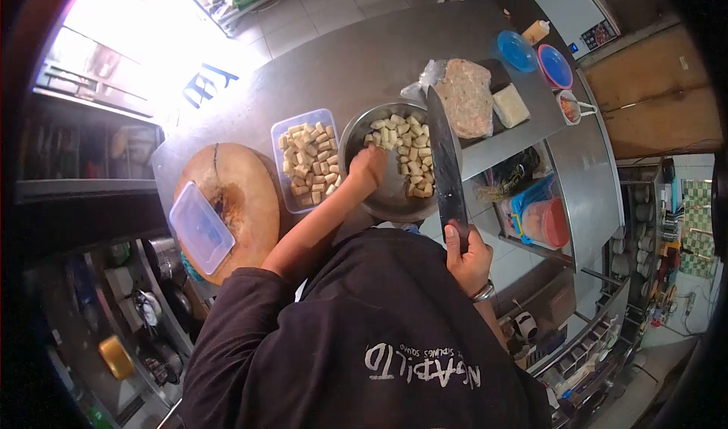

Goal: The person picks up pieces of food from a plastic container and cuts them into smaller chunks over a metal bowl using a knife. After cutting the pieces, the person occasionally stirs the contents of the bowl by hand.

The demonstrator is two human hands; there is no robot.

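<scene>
My left hand (368,167) reaches into a round metal bowl (390,192), its fingers curled down against pale cut food chunks (412,144). Whatever lies inside those fingers is hidden. My right hand (469,260) grips a large dark-bladed knife (444,160) near its lower end; the blade points away from me, over the bowl's right side. Left of the bowl, a clear plastic container (302,118) is filled with similar, browner chunks (311,160). A translucent lid (202,228) lies on the round wooden chopping block (256,194) further left.
Beyond the knife, a slab of minced-looking food (465,99) in plastic lies beside a pale block (510,106). Blue lids (517,50), a sauce bottle (535,32) and a small cup (568,106) stand on the metal table (334,65). Shelves below hold a red-lidded container (547,223).
</scene>
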